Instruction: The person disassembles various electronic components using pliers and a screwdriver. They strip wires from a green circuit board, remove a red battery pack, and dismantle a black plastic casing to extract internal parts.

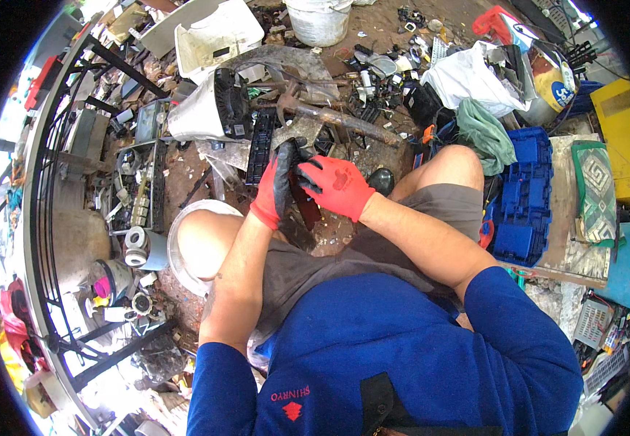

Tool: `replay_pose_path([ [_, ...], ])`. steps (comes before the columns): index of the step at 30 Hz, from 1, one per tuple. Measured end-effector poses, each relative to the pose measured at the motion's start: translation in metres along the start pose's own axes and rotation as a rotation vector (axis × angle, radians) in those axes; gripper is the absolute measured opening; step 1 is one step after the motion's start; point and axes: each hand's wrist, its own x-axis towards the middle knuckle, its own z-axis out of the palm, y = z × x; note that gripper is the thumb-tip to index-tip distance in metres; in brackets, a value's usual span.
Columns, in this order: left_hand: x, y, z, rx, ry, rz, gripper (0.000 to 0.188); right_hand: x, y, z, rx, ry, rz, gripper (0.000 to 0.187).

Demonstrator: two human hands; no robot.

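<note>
Both my hands wear red gloves with black palms and meet over the ground between my knees. My left hand [276, 186] is closed, fingers raised and pressed together. My right hand [335, 186] curls in against it with bent fingers. Anything small and dark between them blends with the black palms, so I cannot make it out. Just beyond the fingers lies a hammer [342, 120] with a long worn handle, its head to the left. Beside my left hand is a long black slotted plastic part [260, 145]. Farther left rests a white casing [197, 114] with a black end.
At the right stand a blue plastic case [524, 196], a patterned mat [595, 192] and a yellow box [624, 138]. A white bag [467, 81] and green cloth [485, 134] lie ahead of it. A metal rack [42, 240] runs along the left; a bucket [318, 20] stands far ahead.
</note>
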Motion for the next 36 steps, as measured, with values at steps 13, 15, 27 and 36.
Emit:
replay_pose_path([
  [13, -0.001, 0.013, -0.043, 0.138, 0.105, 0.128, 0.031, -0.002, 0.001, -0.016, 0.425, 0.061, 0.104, 0.031],
  [15, 0.002, 0.009, -0.042, -0.060, 0.064, 0.011, 0.029, 0.001, 0.023, -0.011, 0.738, 0.071, 0.184, 0.028],
  [27, -0.003, 0.011, -0.008, -0.190, 0.080, 0.057, 0.052, 0.005, 0.065, -0.013, 1.496, 0.060, 0.520, 0.026],
  [36, 0.001, 0.009, -0.012, -0.263, 0.073, 0.061, 0.053, 0.006, 0.057, -0.024, 1.667, 0.016, 0.539, 0.036],
])
